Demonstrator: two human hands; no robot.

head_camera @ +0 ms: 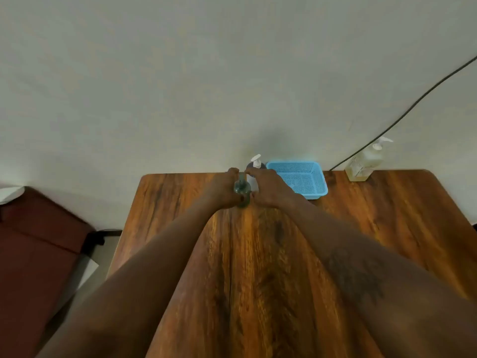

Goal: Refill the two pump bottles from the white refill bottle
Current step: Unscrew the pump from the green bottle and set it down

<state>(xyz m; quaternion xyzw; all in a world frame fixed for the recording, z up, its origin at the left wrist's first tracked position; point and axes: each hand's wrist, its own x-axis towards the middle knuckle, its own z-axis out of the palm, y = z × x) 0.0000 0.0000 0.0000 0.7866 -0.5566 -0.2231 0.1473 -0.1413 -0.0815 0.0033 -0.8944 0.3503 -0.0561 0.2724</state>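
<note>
Holding the green pump bottle (242, 190) on the table (387, 215) with the left hand (224, 189), curled round it. Up at its top with the right hand (269, 188); cannot tell that grip.

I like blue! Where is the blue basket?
In the head view, the blue basket sits at the far edge of the table by the wall, just right of the right hand and left of the pale pump bottle.

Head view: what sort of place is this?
Probably a plain room in a home or office: a wooden table by a plain wall, a blue basket and a pump bottle on it, a chair beside.
</note>
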